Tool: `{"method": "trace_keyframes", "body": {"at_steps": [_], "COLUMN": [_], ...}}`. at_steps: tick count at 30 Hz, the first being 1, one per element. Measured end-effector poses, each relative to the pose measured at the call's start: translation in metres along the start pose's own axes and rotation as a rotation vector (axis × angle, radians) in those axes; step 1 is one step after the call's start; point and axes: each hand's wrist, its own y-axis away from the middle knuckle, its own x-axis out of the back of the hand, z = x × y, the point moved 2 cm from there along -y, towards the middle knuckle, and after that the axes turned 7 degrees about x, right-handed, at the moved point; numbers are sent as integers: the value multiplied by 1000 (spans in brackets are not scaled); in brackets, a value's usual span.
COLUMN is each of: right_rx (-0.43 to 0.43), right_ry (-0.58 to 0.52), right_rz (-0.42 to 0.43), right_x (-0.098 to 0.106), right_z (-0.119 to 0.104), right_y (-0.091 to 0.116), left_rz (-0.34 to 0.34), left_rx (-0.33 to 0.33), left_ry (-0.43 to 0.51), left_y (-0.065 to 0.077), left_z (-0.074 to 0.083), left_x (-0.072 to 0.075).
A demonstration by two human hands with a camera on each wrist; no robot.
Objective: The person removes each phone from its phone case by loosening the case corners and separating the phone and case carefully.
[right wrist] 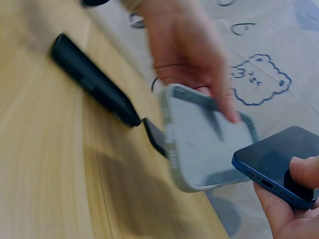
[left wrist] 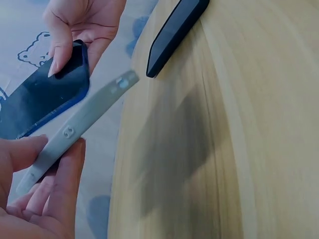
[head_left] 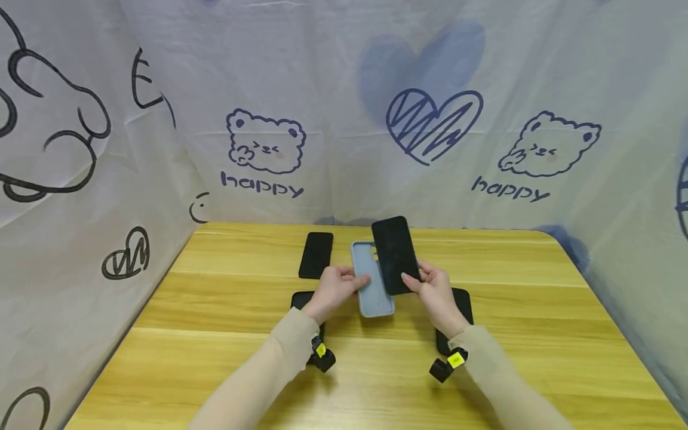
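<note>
My left hand [head_left: 334,291] grips a light blue phone case [head_left: 372,297] by its left side, thumb on the inner face and fingers behind. The case is held above the table, its hollow side facing up. My right hand [head_left: 434,294] pinches the lower right edge of a smartphone [head_left: 395,254] with a dark screen. In the right wrist view the smartphone [right wrist: 279,152] shows a blue frame and a charging port. It overlaps the case's right side in the head view. Between them the left wrist view shows a narrow gap beside the case [left wrist: 79,124].
A black phone [head_left: 316,255] lies at the back of the wooden table [head_left: 242,286]. Another dark, phone-shaped thing [head_left: 302,298] is partly hidden under my left wrist, and one more [head_left: 463,306] under my right. A printed cloth [head_left: 344,149] hangs behind the table.
</note>
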Motion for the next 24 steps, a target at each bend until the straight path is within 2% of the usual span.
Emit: {"method": "trace_keyframes", "body": {"at_steps": [2, 5, 9, 16, 21, 24], "right_rx": [-72, -128, -152, -224, -260, -277], "right_ry": [-76, -141, -205, -466, -505, -513], "right_rz": [-2, 2, -3, 23, 28, 30], "right_x": [3, 5, 7, 9, 9, 7], "right_z": [-1, -1, 1, 5, 5, 7], "right_y": [0, -1, -2, -4, -4, -4], "left_rz": [-55, -102, -133, -161, -164, -188], "left_rx": [31, 61, 86, 119, 139, 147], "left_ry": [17, 50, 73, 62, 2, -34], "left_y": [0, 0, 1, 6, 8, 11], "left_z": [-3, -7, -11, -22, -33, -38], "left_x": [0, -1, -1, 1, 3, 3]}}
